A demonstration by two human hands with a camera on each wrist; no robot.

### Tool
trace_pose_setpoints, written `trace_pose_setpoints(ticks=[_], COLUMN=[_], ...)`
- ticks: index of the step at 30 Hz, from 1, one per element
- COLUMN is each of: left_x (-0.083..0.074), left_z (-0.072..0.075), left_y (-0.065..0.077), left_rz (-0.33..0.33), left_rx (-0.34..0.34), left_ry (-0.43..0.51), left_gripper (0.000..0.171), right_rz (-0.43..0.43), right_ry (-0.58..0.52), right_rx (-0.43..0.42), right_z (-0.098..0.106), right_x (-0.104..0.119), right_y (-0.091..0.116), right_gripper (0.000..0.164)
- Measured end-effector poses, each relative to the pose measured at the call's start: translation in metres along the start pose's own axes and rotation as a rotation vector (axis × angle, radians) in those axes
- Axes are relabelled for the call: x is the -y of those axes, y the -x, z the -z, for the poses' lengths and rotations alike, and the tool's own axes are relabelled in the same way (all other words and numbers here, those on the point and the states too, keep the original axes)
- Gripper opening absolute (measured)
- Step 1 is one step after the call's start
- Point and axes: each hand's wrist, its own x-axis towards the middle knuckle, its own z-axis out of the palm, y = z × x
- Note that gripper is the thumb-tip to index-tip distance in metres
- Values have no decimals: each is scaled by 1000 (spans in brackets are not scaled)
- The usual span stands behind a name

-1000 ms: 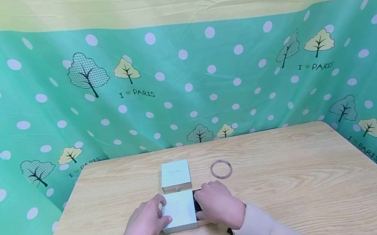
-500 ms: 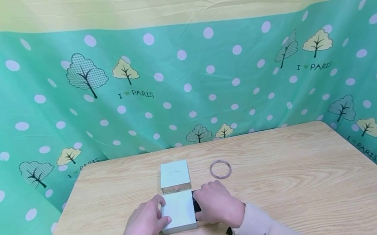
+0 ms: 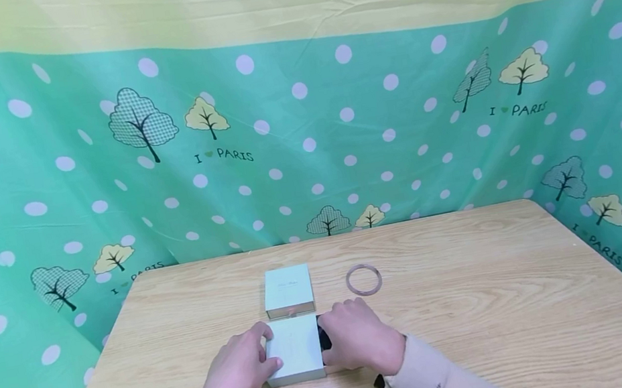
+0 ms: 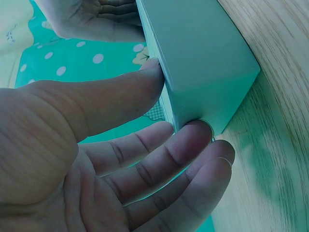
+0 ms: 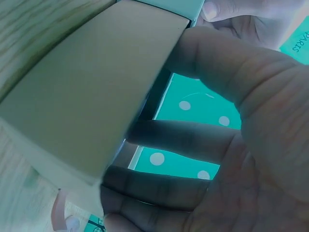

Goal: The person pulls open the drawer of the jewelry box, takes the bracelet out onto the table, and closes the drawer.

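Note:
A pale blue box sleeve [image 3: 295,352] lies on the table, with its cream drawer [image 5: 91,92] part-way out toward the right. My left hand [image 3: 239,365] grips the sleeve at its left end; in the left wrist view the thumb meets one edge and the fingertips reach the end face. On the other side, my right hand [image 3: 360,341] holds the drawer. Its thumb is at the drawer's edge in the right wrist view, and its other fingers reach over the dark interior [image 5: 154,96]. What lies inside is mostly hidden by this hand.
Just behind the sleeve stands a second pale blue box [image 3: 288,287], pushed shut, with a small pull tab at its front. A pale purple bangle [image 3: 364,279] lies flat to the right of that box. A green dotted curtain [image 3: 311,153] hangs behind the wooden table [image 3: 484,282].

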Motion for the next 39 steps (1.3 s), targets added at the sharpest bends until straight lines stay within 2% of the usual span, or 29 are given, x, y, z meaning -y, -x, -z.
trace_pose_setpoints(ticks=[11,24,30,39], left_x=[0,0,0,0], left_z=[-1,-1,0,-1], left_y=[1,1,1,0], left_rz=[-8,-15,-11,-7], left_rx=[-10,-12,-10,-7], left_ry=[-3,-1,-6,-5], left_gripper=[35,35,35,35], right_rz=[-10,-58,-56,-22], right_ry=[-45,11,28,-17], right_rx=[5,29,5,-46], right_z=[3,5,7,9], right_x=[-1,5,4,0], right_y=[1,4,7,10], right_gripper=[30,39,44,43])
